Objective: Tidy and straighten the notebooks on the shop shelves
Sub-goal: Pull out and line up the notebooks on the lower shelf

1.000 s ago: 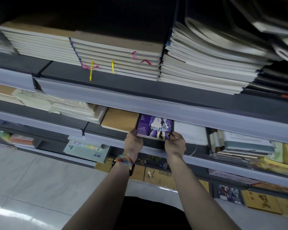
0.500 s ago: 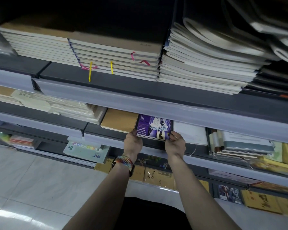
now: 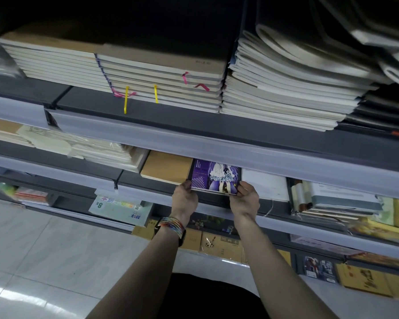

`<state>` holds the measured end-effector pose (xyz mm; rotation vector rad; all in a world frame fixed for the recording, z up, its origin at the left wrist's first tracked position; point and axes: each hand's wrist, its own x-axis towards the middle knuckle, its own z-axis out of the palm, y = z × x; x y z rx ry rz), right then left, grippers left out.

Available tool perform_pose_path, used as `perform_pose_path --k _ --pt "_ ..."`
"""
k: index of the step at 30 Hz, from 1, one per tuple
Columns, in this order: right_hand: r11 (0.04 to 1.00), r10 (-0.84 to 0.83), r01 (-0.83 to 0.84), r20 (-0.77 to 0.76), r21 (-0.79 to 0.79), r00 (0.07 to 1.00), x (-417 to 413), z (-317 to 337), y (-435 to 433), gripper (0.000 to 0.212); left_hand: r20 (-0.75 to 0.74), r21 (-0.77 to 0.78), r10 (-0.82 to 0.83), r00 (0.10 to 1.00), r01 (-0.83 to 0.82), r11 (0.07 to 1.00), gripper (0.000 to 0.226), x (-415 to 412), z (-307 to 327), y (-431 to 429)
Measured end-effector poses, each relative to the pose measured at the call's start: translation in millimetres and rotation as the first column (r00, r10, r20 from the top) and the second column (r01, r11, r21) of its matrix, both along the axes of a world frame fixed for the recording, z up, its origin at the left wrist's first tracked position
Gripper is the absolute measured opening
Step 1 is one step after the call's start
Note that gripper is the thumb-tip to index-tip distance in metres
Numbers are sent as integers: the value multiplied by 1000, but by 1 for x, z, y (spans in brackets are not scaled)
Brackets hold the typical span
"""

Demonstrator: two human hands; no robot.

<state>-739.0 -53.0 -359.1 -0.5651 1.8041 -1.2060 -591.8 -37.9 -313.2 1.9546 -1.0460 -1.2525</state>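
Note:
A purple notebook stack (image 3: 214, 176) with a cartoon cover lies on the middle shelf (image 3: 148, 180), between a brown kraft notebook (image 3: 166, 166) and a white notebook (image 3: 265, 184). My left hand (image 3: 184, 200) grips its front left corner. At the front right corner my right hand (image 3: 244, 201) pinches the stack, thumb on the cover. The back of the stack is hidden under the shelf rail above.
The upper shelf (image 3: 194, 125) carries tall piles of kraft notebooks (image 3: 148, 72) with ribbons and curled white ones (image 3: 286, 88). Wrapped pads (image 3: 97, 148) lie left; a green 8K pad (image 3: 122, 210) juts from the lower shelf. Boxed sets (image 3: 219, 245) and tiled floor (image 3: 44, 261) are below.
Both hands stay on the purple stack's front corners. The stack has barely shifted.

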Motion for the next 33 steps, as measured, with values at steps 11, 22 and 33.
perform_pose_path --k 11,22,33 --pt "997 -81 76 -173 -32 982 4 -10 6 38 54 -17 -31 998 32 999 38 -1 1 -1" --pt "995 -78 66 -166 -74 983 7 -7 9 39 45 -30 -44 998 46 998 39 1 -5 0" --pt "996 -69 55 -260 -64 963 6 -4 13 36 65 -35 -30 997 33 999 42 1 -3 1"
